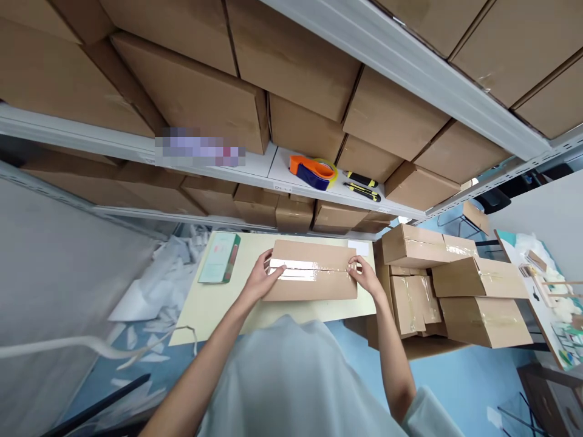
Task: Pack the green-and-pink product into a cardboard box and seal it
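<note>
A long, flat cardboard box (314,291) lies on the pale yellow table (209,309) in front of me, with shiny clear tape (296,273) along its middle seam. My left hand (264,276) grips the box's left end, its thumb on top over the tape and the fingers around the edge. At the opposite end, my right hand (364,276) holds the right edge, fingertips bent onto the tape. A green and white box (219,258) rests to the left of my left hand.
Above the table, a shelf (282,176) carries an orange and blue tape dispenser (314,172), box cutters (362,185) and large cartons (305,124). Several taped cardboard boxes (480,279) are piled at the right. White packing scraps (155,285) cover the floor at the left.
</note>
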The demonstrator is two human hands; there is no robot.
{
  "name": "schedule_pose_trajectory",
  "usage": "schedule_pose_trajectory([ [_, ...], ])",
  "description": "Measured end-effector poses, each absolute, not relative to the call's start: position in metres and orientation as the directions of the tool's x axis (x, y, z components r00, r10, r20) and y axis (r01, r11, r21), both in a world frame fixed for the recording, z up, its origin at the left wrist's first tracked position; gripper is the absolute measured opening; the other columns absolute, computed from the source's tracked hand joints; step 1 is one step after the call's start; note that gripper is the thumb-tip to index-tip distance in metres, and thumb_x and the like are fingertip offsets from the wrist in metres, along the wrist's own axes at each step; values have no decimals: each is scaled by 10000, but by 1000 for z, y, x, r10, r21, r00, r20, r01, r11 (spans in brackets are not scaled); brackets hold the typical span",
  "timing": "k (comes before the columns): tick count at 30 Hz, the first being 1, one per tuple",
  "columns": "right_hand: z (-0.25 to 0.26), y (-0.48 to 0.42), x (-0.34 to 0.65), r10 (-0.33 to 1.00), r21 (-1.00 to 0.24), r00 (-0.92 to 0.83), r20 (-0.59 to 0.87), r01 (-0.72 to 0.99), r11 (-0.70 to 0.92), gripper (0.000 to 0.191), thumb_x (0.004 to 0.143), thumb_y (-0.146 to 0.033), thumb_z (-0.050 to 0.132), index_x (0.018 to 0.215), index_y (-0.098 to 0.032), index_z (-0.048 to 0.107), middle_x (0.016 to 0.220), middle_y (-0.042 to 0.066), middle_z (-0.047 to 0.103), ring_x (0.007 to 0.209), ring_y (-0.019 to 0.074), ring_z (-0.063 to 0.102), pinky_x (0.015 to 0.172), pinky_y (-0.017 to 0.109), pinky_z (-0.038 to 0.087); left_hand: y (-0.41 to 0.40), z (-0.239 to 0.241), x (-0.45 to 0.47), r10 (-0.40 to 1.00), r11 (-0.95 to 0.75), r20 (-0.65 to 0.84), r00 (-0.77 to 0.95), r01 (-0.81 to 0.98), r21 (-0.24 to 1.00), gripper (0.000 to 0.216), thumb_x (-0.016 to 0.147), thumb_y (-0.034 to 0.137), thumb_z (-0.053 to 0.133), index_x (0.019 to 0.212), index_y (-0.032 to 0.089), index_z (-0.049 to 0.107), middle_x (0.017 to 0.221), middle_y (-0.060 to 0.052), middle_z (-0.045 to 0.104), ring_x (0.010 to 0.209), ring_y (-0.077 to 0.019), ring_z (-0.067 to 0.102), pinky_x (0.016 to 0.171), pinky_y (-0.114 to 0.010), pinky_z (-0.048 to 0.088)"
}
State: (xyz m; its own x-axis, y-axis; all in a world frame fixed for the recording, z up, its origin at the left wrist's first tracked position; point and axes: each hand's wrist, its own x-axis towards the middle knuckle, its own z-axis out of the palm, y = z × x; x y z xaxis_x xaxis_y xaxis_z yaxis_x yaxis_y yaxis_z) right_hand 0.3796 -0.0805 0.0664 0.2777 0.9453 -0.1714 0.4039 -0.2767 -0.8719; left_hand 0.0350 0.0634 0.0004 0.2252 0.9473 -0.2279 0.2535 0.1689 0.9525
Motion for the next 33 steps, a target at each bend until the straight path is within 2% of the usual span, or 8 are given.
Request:
schedule_pose_trajectory([
  [4,62,-81,377,944,-844,250,-214,439,-307,322,960,-575,704,1057,-269,690,1141,43,750,992,223,670,917,345,557,62,-10,37,939,174,-228,256,217,961,813,848,561,788,1537,203,548,1566,-198,660,1402,-358,681,1228,-555,535],
  [7,52,-89,369,929,-856,342,-142,429,-288,364,975,-601,686,1114,-266,715,1215,76,755,1047,242,672,829,317,546,52,-15,35,951,112,-169,259,221,969,872,926,678,691,1627,194,500,1642,-201,611,1478,-346,634,1280,-538,483],
  [10,41,-94,359,895,-876,443,-58,407,-258,414,983,-635,673,1131,-252,728,1235,107,761,1071,256,682,819,322,553,45,-17,34,960,100,-155,232,230,968,869,973,735,618,1651,204,502,1659,-187,609,1501,-330,620,1303,-513,456],
  [15,36,-98,351,878,-888,476,-44,385,-253,442,991,-661,671,1132,-249,747,1242,115,772,1102,267,693,797,319,553,45,-15,32,950,190,-232,211,200,961,848,985,699,620,1661,199,514,1613,-191,659,1421,-332,691,1230,-502,538],
  [21,39,-109,349,892,-885,448,-63,387,-257,400,997,-626,694,1122,-255,778,1267,117,752,1117,270,695,711,291,542,34,-8,25,966,108,-169,196,291,951,839,1010,670,608,1714,233,475,1730,-151,551,1540,-326,597,1313,-489,447],
  [26,40,-112,348,899,-892,433,-70,377,-251,370,1012,-603,692,1112,-259,786,1261,113,747,1118,272,702,687,290,543,27,-3,20,965,104,-179,190,350,931,869,995,725,602,1695,218,512,1720,-144,565,1560,-334,578,1332,-487,416],
  [30,40,-111,349,899,-895,432,-75,368,-252,369,1022,-606,684,1117,-264,787,1286,110,748,1120,270,708,718,298,572,29,0,20,962,141,-217,167,378,915,882,992,748,571,1680,197,534,1659,-154,628,1505,-346,626,1281,-498,479],
  [33,37,-112,350,904,-899,422,-77,362,-246,376,1029,-610,677,1121,-265,794,1329,121,741,1171,278,711,748,303,590,28,3,22,966,129,-204,159,387,913,896,993,754,541,1674,171,538,1638,-164,646,1505,-348,622,1284,-507,475],
])
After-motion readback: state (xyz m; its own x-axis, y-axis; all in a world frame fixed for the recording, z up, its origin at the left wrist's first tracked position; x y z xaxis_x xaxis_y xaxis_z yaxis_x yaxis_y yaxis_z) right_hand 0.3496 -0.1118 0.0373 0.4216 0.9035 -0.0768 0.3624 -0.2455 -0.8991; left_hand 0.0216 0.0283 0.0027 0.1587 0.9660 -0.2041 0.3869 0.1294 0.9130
